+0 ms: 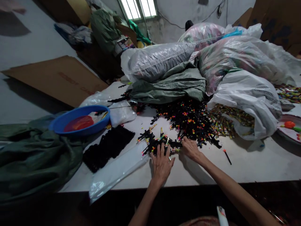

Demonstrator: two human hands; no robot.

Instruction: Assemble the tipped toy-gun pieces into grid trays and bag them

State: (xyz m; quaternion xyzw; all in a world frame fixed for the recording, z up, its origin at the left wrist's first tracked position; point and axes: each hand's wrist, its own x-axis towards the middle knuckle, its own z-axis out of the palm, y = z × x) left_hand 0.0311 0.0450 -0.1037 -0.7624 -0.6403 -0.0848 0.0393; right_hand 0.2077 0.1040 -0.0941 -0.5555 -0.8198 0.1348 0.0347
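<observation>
My left hand (162, 161) lies with fingers spread on the near side of a small pile of black plastic pieces (154, 142). Mixed into this pile are patterned yellow-green sticks and bright orange and pink bits. At the pile's right end, my right hand (191, 149) is closed, fingers curled down against the dark pieces. What it pinches is hidden by the fingers. Behind both hands spreads a larger heap of black pieces (188, 117) dotted with orange and pink. Under the small pile's left side lies a long clear plastic bag (119, 169).
A black bundle (108, 147) and a blue basin (82, 133) stand left. White sack (256, 91) lies over patterned sticks (225, 124); large filled bags (160, 59) line the back. One orange-tipped black stick (227, 157) lies right, near a bowl (291, 138). The table edge runs in front.
</observation>
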